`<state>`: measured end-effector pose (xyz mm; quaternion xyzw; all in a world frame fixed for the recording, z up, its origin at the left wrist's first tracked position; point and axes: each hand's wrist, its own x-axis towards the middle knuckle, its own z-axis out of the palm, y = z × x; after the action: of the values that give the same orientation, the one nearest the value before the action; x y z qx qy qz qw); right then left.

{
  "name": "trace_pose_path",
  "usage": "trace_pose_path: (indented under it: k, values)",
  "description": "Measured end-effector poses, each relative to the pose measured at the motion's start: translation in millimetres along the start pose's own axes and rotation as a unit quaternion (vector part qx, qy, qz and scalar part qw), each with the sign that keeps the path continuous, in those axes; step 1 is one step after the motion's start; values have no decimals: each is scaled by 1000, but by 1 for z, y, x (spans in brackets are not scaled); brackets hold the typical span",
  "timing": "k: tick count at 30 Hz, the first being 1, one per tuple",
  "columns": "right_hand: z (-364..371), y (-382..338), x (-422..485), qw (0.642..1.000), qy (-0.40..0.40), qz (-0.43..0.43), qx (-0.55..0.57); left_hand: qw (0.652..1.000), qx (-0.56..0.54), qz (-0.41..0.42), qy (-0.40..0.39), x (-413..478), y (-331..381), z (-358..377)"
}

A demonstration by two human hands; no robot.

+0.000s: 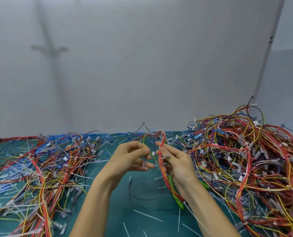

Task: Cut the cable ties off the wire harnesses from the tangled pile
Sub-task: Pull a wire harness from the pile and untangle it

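Wire harnesses lie in two heaps on the green mat (pixel 147 183): a tall tangled pile (pixel 244 159) of red, yellow, blue and black leads to our right, and a flatter spread (pixel 48 161) to our left, mixed with white ties and connectors; between them, raised above the mat, we hold one harness (pixel 162 139), a bundle of mostly red wires; our right hand (pixel 178 165) is clamped on it, thumb and fingers curled round the bundle, which runs down past the palm and along the wrist; a pale cable tie (pixel 165 156) sits on the bundle just by the right thumb; our left hand (pixel 130 159) is closed in a pinch, fingertips curled onto thin strands that branch off the same harness, with a small white connector (pixel 153 153) hanging between the two hands; the hands are near each other but not touching; green-handled cutters (pixel 171 181) show beneath the right wrist, and we cannot tell whether the palm holds them or they rest on the mat; cut ties (pixel 148 216) lie scattered on the mat near our forearms, beside a loose black wire (pixel 149 199); a plain grey wall (pixel 142 65) stands behind.
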<state>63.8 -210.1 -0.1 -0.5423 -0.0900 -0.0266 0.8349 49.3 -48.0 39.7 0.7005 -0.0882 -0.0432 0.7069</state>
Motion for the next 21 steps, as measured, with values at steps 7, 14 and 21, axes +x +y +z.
trace_pose_path:
  k: [7,14,21]
  values:
    - [-1,-3,-4,999,-28,10,-38,998,25,-27,-57,-3,-2,2]
    - [3,-2,-2,991,11,-37,-126,995,67,-4,-78,-2,-2,8]
    - [2,-12,-8,994,-63,22,-84,997,-34,40,64,2,-2,9]
